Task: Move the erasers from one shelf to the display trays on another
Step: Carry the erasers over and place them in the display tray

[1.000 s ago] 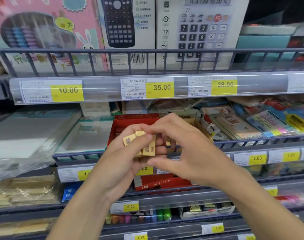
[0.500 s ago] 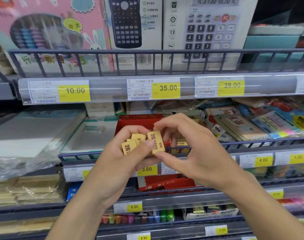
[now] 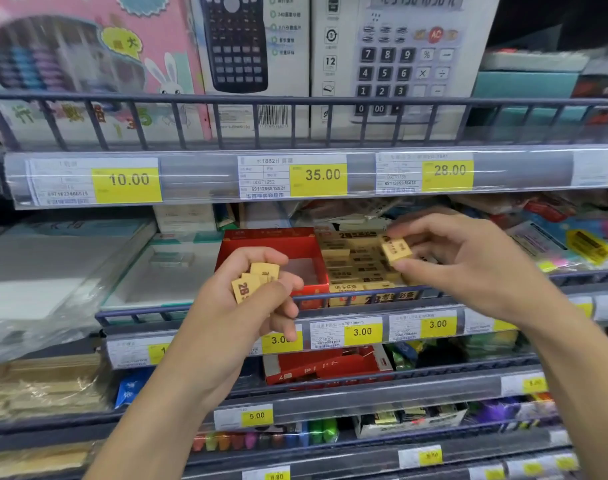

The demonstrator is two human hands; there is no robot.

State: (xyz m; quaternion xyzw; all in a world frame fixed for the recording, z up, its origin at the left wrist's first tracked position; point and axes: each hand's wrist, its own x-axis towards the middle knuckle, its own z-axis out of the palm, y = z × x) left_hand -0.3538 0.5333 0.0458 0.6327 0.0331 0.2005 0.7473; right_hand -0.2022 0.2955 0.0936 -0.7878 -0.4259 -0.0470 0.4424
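My left hand [image 3: 247,306] is closed around a few small yellow 2B erasers [image 3: 252,280], held in front of a red display tray [image 3: 306,244] whose left half looks bare. My right hand [image 3: 468,268] pinches one yellow eraser [image 3: 396,250] between thumb and fingers, just above the tray's right half. That right half holds several yellow erasers [image 3: 354,268] lying in rows. The tray stands on the middle shelf behind a grey wire rail [image 3: 364,296].
Calculator boxes [image 3: 392,64] and a pink abacus box [image 3: 70,64] stand on the shelf above. Plastic-wrapped flat packs [image 3: 53,271] lie left of the tray, mixed stationery [image 3: 555,237] to its right. Below are another red box [image 3: 326,365], highlighters [image 3: 261,439] and yellow price tags.
My right hand has taken one eraser out of the bunch in my left hand and carried it right, over the tray. The hands, together before, are now apart.
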